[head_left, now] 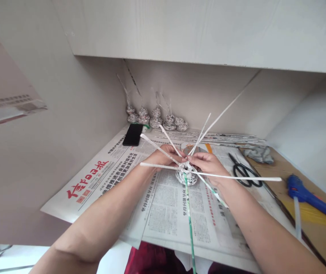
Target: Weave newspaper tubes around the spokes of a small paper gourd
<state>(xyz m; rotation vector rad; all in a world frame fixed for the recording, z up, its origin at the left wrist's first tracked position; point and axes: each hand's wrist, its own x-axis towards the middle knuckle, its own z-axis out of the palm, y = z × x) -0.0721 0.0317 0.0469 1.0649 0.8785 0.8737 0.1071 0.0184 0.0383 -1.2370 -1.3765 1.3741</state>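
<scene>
A small round piece woven from rolled newspaper strips sits over the newspaper, with several paper strips fanning out from its top. One green strip runs from it toward me, and a long white strip rises to the upper right. My left hand is closed at the far left side of the weave, fingertips pinching near the strip bases. Close beside it, my right hand pinches at the base of the upright strips. The fingertips of both hands nearly meet there.
Several woven gourd shapes stand along the back wall. Nearby are a black phone, a bundle of paper rods, black scissors, a crumpled grey cloth and a blue glue gun. Newspaper covers the tabletop beneath a low overhang.
</scene>
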